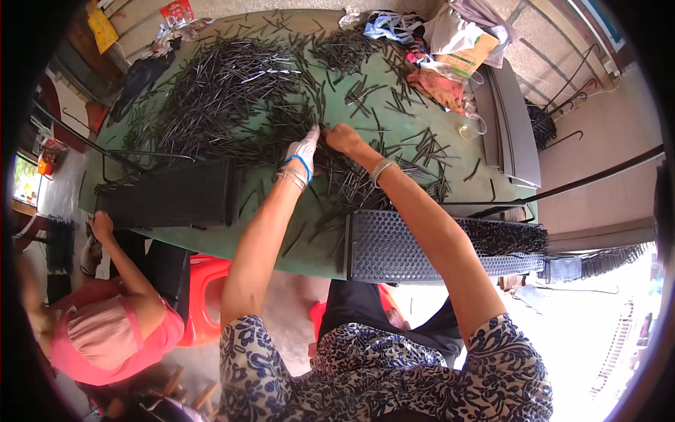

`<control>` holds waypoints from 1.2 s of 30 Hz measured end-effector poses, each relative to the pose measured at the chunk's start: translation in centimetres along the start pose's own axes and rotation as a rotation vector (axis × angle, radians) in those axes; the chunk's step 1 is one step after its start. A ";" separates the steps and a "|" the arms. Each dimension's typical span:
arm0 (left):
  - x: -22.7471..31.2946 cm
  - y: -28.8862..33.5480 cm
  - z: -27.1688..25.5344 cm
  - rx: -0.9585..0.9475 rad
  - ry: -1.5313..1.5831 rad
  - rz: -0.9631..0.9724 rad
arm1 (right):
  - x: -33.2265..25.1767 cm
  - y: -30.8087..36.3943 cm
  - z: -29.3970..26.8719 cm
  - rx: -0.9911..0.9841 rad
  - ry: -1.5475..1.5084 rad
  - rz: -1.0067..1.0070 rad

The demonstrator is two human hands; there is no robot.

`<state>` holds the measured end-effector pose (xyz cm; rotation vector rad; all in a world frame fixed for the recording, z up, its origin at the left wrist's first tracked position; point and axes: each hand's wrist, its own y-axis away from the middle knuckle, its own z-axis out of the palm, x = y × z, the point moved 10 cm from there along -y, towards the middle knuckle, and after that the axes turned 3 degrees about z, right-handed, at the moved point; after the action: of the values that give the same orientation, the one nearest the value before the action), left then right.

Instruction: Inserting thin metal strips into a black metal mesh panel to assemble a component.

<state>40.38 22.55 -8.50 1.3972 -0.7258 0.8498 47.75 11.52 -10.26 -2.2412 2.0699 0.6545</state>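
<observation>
My left hand (304,150), in a white glove with a blue band at the wrist, is closed over the middle of the green table (316,243). Close beside it my right hand (344,139), bare with a metal watch band, is closed too, fingertips toward the left hand. A small dark bit shows between them, too small to name. Under and around both hands lie loose thin black sticks (281,126). In front of my body, below my right forearm, stands a long black perforated rack (394,246), with many black sticks set in its right part.
A larger heap of black sticks (218,91) covers the table's left. Another black rack (169,197) stands before a co-worker in a pink cap (98,330). Cloths and a cardboard box (471,56) lie at the back right, near grey panels (510,126). A red stool (204,302) stands left.
</observation>
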 end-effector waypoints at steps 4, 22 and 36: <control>-3.5 -1.9 -3.8 0.085 0.147 -0.039 | -6.2 2.1 1.6 -0.033 0.027 -0.358; 2.8 4.1 4.8 -0.280 0.884 0.202 | -5.0 16.1 -13.7 0.490 -0.202 -0.442; 3.3 3.8 4.9 -0.426 1.032 0.183 | -1.0 18.1 -9.1 -0.263 -0.901 -0.102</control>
<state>39.16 17.84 -3.40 0.3881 -0.1918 1.3011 32.98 7.61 3.07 -1.6144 1.4531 1.6127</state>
